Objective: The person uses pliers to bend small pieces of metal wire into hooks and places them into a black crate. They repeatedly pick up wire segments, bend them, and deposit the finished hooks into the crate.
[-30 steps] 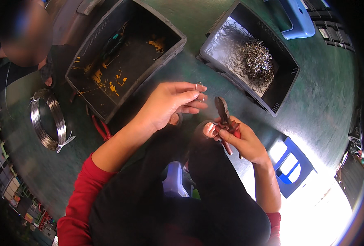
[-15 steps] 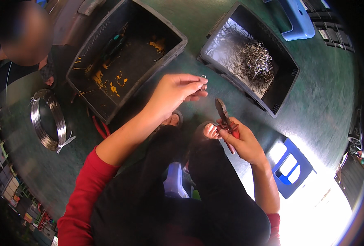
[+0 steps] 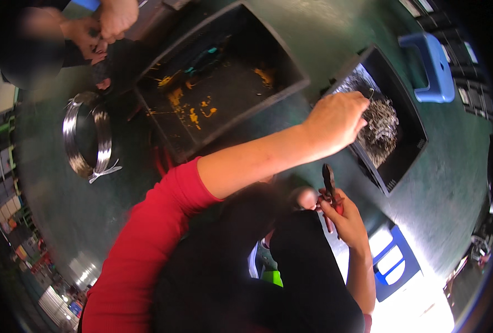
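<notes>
One small bent wire pokes out at the fingertips of the left hand, which is pinched on it; the fingers hide its lower part. Both are above the dark crate, where the hand and wrist cover part of a tangled wire pile. The right hand, nearer the knees, is closed around pliers, their red handles partly covered. Farther left, a co-worker's hands are cut off by the top edge.
</notes>
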The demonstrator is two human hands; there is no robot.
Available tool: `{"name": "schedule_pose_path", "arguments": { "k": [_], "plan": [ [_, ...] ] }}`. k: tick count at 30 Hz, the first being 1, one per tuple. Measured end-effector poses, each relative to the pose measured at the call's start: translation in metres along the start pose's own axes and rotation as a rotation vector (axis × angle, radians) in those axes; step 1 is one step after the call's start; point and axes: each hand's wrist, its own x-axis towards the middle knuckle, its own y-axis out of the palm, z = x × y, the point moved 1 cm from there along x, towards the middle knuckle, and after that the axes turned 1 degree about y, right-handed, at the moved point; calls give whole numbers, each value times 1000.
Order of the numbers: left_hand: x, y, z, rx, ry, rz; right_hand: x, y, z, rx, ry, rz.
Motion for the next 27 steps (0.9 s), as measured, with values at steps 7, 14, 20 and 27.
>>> {"name": "schedule_pose_path", "arguments": {
  "k": [7, 14, 20, 27],
  "plan": [
    [-22, -98, 111, 117, -342, -300, -2, 4, 2, 26, 123, 15],
    [-71, -87, 202, 252, -626, 47, 4, 17, 2, -32, 88, -28],
    [-66, -71, 195, 341, -636, 150, 5, 18, 10, -24, 137, -13],
    [-58, -112, 151, 191, -356, -101, 11, 9, 28, 94, 22, -26]
  ]
}}
